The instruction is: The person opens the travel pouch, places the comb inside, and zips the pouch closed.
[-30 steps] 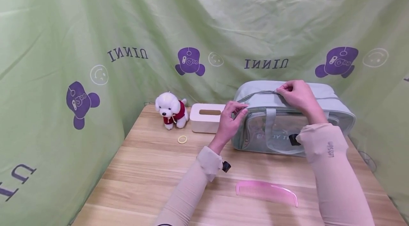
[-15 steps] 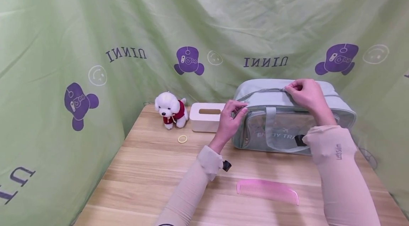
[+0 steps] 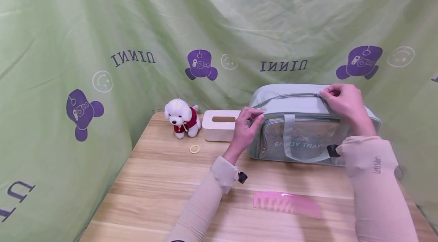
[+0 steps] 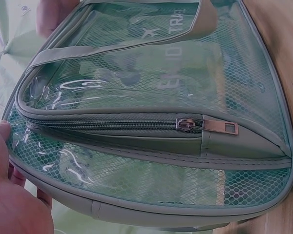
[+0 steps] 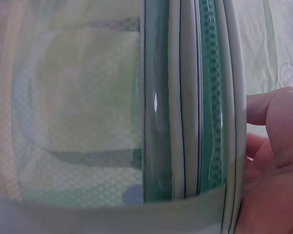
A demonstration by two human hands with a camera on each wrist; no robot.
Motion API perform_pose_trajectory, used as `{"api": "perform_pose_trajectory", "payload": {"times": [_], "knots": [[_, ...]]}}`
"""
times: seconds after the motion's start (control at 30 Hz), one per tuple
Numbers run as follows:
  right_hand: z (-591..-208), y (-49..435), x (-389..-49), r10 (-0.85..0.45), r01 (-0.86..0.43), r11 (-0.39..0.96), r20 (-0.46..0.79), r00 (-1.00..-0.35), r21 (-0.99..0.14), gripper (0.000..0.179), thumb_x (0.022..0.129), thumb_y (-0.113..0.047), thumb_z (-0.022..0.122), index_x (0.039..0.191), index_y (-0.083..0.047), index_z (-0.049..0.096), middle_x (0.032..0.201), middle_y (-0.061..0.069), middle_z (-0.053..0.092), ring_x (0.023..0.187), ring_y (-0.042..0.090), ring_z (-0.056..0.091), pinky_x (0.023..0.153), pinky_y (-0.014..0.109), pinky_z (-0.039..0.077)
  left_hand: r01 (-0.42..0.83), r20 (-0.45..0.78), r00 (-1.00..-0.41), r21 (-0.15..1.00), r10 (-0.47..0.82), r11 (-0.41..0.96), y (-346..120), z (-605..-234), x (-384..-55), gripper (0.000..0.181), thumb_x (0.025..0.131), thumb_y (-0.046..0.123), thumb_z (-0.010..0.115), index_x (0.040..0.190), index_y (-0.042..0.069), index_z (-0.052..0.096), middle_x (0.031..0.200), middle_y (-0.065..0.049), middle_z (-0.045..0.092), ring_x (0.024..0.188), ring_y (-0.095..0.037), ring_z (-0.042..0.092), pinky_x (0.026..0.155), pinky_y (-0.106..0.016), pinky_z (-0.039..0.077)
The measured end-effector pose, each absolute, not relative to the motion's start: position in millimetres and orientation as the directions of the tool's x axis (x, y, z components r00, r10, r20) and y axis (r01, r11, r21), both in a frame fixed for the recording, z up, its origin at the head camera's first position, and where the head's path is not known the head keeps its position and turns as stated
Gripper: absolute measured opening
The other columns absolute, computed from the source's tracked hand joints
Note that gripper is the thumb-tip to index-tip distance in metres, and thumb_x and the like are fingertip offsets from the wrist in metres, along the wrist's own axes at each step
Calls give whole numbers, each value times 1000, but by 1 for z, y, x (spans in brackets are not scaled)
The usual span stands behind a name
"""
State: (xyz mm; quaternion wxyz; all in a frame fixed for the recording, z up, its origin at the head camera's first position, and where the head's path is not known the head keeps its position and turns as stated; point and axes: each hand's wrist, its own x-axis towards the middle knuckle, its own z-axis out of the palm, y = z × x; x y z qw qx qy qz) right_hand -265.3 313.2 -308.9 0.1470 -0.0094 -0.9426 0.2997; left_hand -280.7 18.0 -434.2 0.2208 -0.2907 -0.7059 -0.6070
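A pale green travel bag (image 3: 297,106) with a clear mesh front pocket stands upright at the back right of the table. Fingers and thumb of my left hand (image 3: 245,125) pinch the bag's upper left edge. On the bag's top, my right hand (image 3: 347,103) pinches the pull of the long zipper (image 3: 291,95), right of the middle. A metal pull (image 4: 219,126) on the side pocket shows in the left wrist view, with the left hand (image 4: 17,195) at the bag's edge. In the right wrist view, the right hand (image 5: 283,146) is beyond the bag's rim; its fingertips are hidden.
A white tissue box (image 3: 217,132) stands left of the bag, beside a white plush dog (image 3: 180,114) in a red top. A small cream ring (image 3: 194,149) lies before them. Nearer the front is a pink comb (image 3: 287,204). Green printed cloth (image 3: 154,18) hangs behind the table.
My right hand has moved right along the top of the bag, drawing the zipper pull with it. My left hand has kept its place at the bag's left edge.
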Motion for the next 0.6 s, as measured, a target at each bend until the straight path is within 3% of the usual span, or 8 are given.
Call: {"api": "perform_pose_trajectory", "payload": {"times": [0.17,0.3,0.43,0.6], "knots": [[-310,325,-262,142,-42,819,274,-951,-572,47,103,-42,57,114,2,69,104,24,69,91,28,55,74,30,39,675,660,-736,733,148,84,18,-435,-282,18,100,12,68,116,7,71,109,-11,63,94,-7,55,82,-23,54],[-312,336,-260,171,-27,811,280,-944,-584,45,101,-42,59,112,0,70,84,0,68,81,14,53,67,24,39,678,665,-733,731,145,73,17,-437,-283,18,99,12,68,116,7,71,108,-11,63,94,-6,55,81,-22,53],[-313,348,-256,201,-4,795,269,-942,-606,46,101,-44,59,114,-1,69,74,-27,54,74,2,49,65,20,40,685,672,-726,725,143,74,17,-438,-283,18,99,12,69,116,6,71,108,-11,63,94,-7,55,81,-23,53],[-312,360,-251,218,17,788,252,-943,-616,50,101,-44,58,118,1,68,75,-30,51,75,-1,48,65,18,40,684,670,-727,725,150,79,17,-438,-283,18,100,13,68,117,7,71,108,-10,63,95,-9,56,83,-24,54]]}}
